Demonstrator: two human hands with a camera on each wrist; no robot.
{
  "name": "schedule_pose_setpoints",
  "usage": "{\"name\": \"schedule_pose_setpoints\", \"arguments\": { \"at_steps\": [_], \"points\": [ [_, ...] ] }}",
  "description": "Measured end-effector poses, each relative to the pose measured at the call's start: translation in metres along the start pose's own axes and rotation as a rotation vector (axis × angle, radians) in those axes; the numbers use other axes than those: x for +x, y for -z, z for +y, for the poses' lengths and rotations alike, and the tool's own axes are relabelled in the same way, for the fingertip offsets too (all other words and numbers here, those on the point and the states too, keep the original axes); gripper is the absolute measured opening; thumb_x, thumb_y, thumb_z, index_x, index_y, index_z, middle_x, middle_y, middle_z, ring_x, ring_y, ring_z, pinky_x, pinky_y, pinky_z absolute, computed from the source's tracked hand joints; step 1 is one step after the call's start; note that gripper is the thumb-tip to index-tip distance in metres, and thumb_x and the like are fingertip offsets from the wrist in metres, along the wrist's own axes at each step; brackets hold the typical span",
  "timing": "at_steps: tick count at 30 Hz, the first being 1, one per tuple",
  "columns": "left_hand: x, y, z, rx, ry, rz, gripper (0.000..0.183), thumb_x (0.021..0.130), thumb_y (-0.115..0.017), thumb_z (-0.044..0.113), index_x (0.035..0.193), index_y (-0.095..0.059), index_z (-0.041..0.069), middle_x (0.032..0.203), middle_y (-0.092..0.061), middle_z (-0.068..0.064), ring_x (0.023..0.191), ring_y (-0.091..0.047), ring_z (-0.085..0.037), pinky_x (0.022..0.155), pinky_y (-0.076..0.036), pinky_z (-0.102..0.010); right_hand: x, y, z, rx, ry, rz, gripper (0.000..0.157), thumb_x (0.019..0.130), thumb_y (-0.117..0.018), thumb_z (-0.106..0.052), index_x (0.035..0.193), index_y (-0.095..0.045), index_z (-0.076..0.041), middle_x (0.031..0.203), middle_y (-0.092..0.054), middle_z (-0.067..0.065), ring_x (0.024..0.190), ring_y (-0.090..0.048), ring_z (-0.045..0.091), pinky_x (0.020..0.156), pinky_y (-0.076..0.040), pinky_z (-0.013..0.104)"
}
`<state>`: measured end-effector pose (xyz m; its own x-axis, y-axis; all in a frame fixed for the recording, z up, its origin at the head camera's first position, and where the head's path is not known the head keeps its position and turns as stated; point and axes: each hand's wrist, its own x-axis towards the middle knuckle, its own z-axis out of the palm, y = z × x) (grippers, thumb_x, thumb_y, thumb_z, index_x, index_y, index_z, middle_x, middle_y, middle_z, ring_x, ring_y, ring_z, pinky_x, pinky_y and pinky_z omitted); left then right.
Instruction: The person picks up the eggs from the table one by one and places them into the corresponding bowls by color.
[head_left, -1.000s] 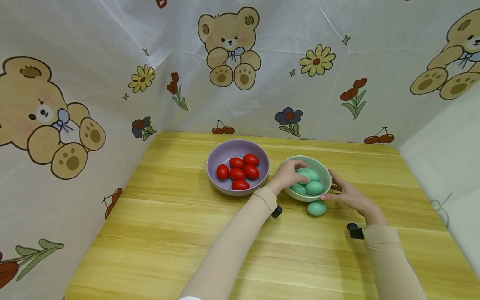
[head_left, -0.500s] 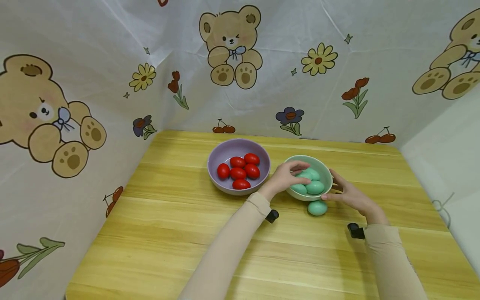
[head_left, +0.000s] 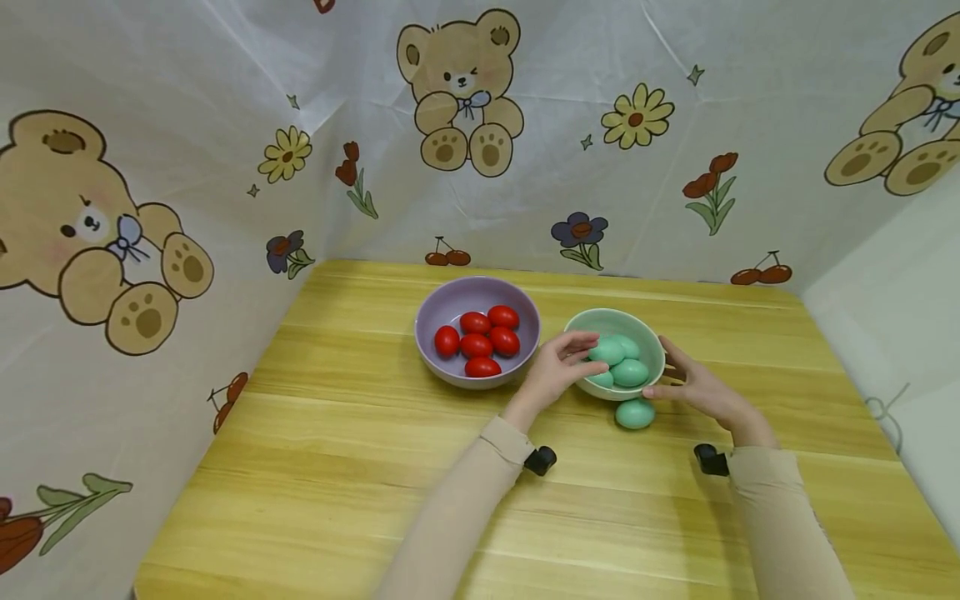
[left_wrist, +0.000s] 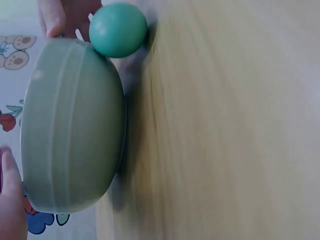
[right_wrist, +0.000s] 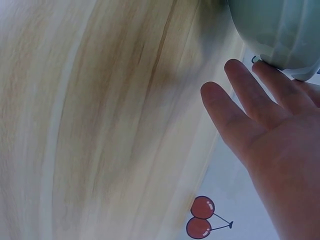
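In the head view, a pale green bowl (head_left: 649, 343) holds several mint-green eggs (head_left: 630, 372). My left hand (head_left: 555, 368) is at the bowl's left rim, thumb and fingers apart with nothing between them. My right hand (head_left: 705, 392) rests against the bowl's right side, its thumb at the front rim. The right wrist view shows those fingers (right_wrist: 250, 102) extended, the upper ones touching the bowl wall (right_wrist: 280, 30). One green egg (head_left: 635, 414) lies on the table outside, at the bowl's front; the left wrist view shows this egg (left_wrist: 118, 30) close beside the bowl (left_wrist: 75, 125).
Left of the green bowl stands a larger purple bowl (head_left: 429, 315) with several red eggs (head_left: 476, 346) in it. Both bowls are on a wood-grain table (head_left: 322, 417). A white cloth (head_left: 555, 50) printed with bears and flowers hangs behind the table and along its left.
My left hand has drawn back from over the green eggs towards the lower left, out to the bowl's rim, its fingers empty. The right hand has stayed at the bowl's right side.
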<state>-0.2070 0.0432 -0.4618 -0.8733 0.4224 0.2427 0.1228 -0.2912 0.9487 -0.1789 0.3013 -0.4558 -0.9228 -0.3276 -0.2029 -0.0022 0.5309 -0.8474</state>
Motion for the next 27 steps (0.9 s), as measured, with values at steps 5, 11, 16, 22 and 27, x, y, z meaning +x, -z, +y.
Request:
{"name": "schedule_pose_setpoints", "arguments": {
  "at_steps": [5, 11, 16, 22, 27],
  "points": [
    [-0.025, -0.011, 0.01, -0.06, -0.045, 0.198, 0.039, 0.077, -0.067, -0.013, 0.113, -0.052, -0.016, 0.117, -0.049, -0.035, 0.112, -0.043, -0.05, 0.097, -0.036, -0.052, -0.001, 0.0, -0.001, 0.0, 0.005, 0.003, 0.098, 0.086, -0.068, -0.025, 0.148, 0.006, -0.009, 0.144, -0.017, 0.032, 0.13, -0.019, 0.049, 0.097, -0.023, 0.066],
    [-0.047, -0.019, -0.006, -0.077, -0.006, 0.263, 0.038, 0.076, -0.068, -0.012, 0.111, -0.053, -0.016, 0.114, -0.052, -0.034, 0.108, -0.048, -0.047, 0.094, -0.041, -0.049, -0.001, 0.001, -0.002, 0.0, -0.003, 0.005, 0.098, 0.086, -0.068, -0.026, 0.149, 0.006, -0.01, 0.145, -0.018, 0.031, 0.13, -0.02, 0.048, 0.098, -0.022, 0.066],
    [-0.054, -0.02, -0.032, -0.042, 0.046, 0.295, 0.034, 0.076, -0.072, -0.006, 0.108, -0.06, -0.008, 0.106, -0.06, -0.02, 0.103, -0.055, -0.037, 0.091, -0.046, -0.041, 0.001, 0.001, -0.002, 0.002, 0.005, 0.002, 0.099, 0.085, -0.068, -0.026, 0.149, 0.006, -0.01, 0.145, -0.017, 0.031, 0.13, -0.019, 0.049, 0.097, -0.022, 0.067],
    [-0.06, -0.036, -0.044, 0.069, 0.194, 0.276, 0.036, 0.074, -0.078, 0.006, 0.106, -0.064, 0.002, 0.105, -0.062, -0.011, 0.101, -0.057, -0.026, 0.088, -0.047, -0.027, -0.001, 0.003, -0.002, 0.022, 0.014, -0.003, 0.098, 0.085, -0.068, -0.021, 0.149, 0.006, -0.011, 0.145, -0.017, 0.031, 0.129, -0.019, 0.049, 0.096, -0.023, 0.068],
    [-0.063, -0.055, -0.053, 0.086, 0.213, 0.336, 0.039, 0.073, -0.079, 0.007, 0.107, -0.063, -0.001, 0.107, -0.062, -0.008, 0.103, -0.057, -0.02, 0.09, -0.045, -0.026, -0.003, 0.002, -0.003, 0.023, 0.018, -0.005, 0.098, 0.085, -0.068, -0.021, 0.149, 0.005, -0.011, 0.145, -0.018, 0.031, 0.129, -0.021, 0.049, 0.096, -0.024, 0.067]
  ]
}}
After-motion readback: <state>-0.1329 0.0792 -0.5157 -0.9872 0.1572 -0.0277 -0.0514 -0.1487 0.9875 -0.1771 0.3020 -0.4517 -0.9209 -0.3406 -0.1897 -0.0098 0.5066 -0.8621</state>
